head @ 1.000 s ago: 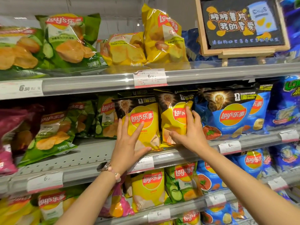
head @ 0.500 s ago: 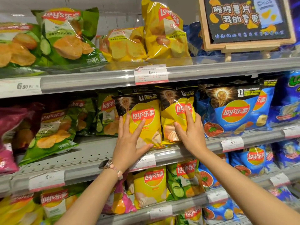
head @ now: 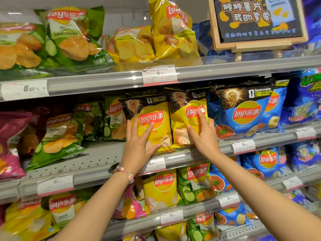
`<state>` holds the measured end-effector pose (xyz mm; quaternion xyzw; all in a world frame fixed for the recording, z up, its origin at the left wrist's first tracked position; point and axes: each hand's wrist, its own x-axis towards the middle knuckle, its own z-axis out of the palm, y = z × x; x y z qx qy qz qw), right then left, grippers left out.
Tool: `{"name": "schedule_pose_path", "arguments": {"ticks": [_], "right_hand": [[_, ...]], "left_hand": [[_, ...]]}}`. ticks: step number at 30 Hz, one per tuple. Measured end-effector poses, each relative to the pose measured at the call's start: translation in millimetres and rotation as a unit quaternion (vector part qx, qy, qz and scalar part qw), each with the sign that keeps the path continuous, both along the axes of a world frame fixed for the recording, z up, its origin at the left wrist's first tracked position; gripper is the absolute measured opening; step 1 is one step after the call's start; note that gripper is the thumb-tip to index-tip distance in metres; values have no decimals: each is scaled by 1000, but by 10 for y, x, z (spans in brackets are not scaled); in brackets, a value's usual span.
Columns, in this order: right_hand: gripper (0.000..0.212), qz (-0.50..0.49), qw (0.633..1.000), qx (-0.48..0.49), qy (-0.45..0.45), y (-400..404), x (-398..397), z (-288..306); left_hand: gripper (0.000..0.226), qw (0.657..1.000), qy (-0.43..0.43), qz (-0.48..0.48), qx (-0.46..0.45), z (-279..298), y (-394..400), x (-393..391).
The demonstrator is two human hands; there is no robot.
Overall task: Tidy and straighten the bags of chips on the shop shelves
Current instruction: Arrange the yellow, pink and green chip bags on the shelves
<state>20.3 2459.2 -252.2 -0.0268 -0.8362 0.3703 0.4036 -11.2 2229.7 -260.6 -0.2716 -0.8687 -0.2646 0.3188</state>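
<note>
Two yellow bags of chips stand side by side at the front of the middle shelf (head: pixel 97 164). My left hand (head: pixel 139 145) lies flat on the left yellow bag (head: pixel 154 119), fingers straight and spread, thumb along its lower edge. My right hand (head: pixel 204 136) rests on the front of the right yellow bag (head: pixel 182 124), index finger stretched up over the logo and thumb pointing left. Both bags stand nearly upright; the right one is creased.
Green bags (head: pixel 57 136) lean back on the left of the middle shelf, with bare shelf in front. Blue bags (head: pixel 243 115) stand right of my right hand. A chalkboard sign (head: pixel 257 20) and large bags (head: pixel 173 32) fill the top shelf. More bags (head: pixel 161 188) sit below.
My right hand slid slightly up the right yellow bag, which now stands closer to the left one. My left hand stayed on its bag.
</note>
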Motion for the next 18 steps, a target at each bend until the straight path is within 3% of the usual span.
{"name": "schedule_pose_path", "arguments": {"ticks": [7,11,18], "right_hand": [[68,1,1000,8,-22,-14,12,28],[70,16,1000,7,-14,-14,98,-19],[41,87,984,49,149,-182,475,-405]], "left_hand": [[75,999,-2,36,-21,10,47,52],[82,1000,11,7,-3,-21,-1,230],[54,989,149,-19,-2,-716,-137,631]]}}
